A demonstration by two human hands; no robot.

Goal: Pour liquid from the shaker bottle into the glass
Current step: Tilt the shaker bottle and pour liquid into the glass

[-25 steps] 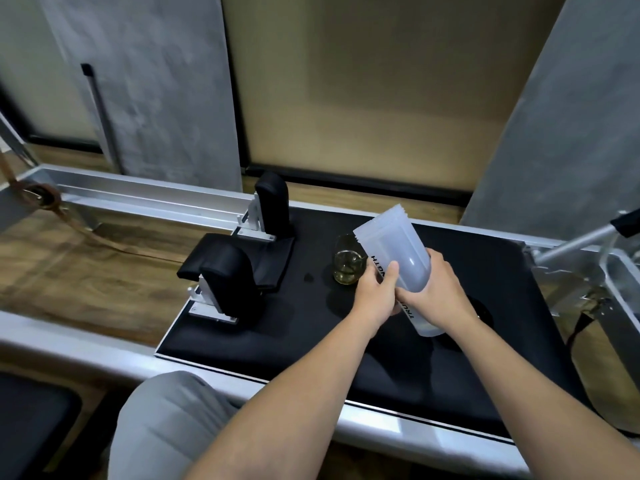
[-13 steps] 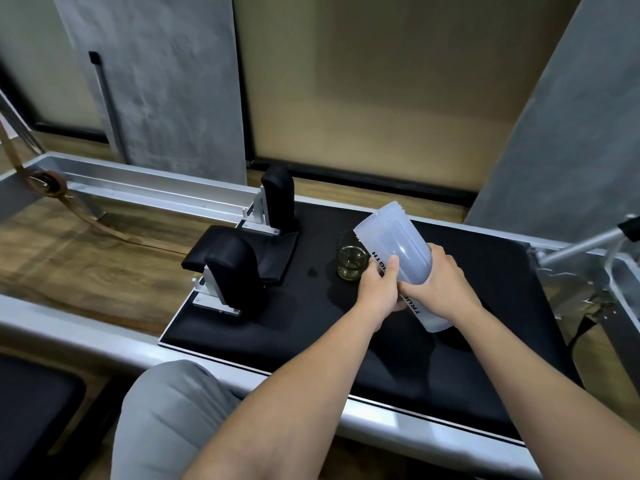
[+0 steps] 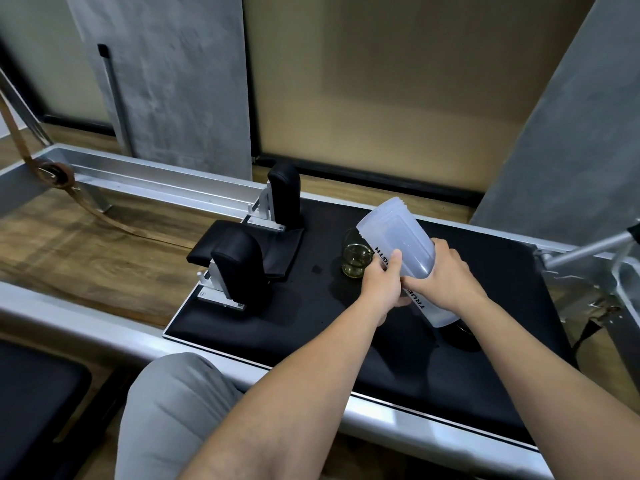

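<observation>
Shaker bottle (image 3: 401, 251) tilted slightly further toward glass (image 3: 355, 259) near the pad's (image 3: 485, 358) far edge. Left hand (image 3: 381, 289) and right hand (image 3: 446, 278) both clasp the bottle. Pouring step; next, judged: lower mouth over rim.

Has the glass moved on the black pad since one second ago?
No. The glass stands at the same place on the black pad, equally far from the near shoulder rest; only the camera shifted slightly.
</observation>
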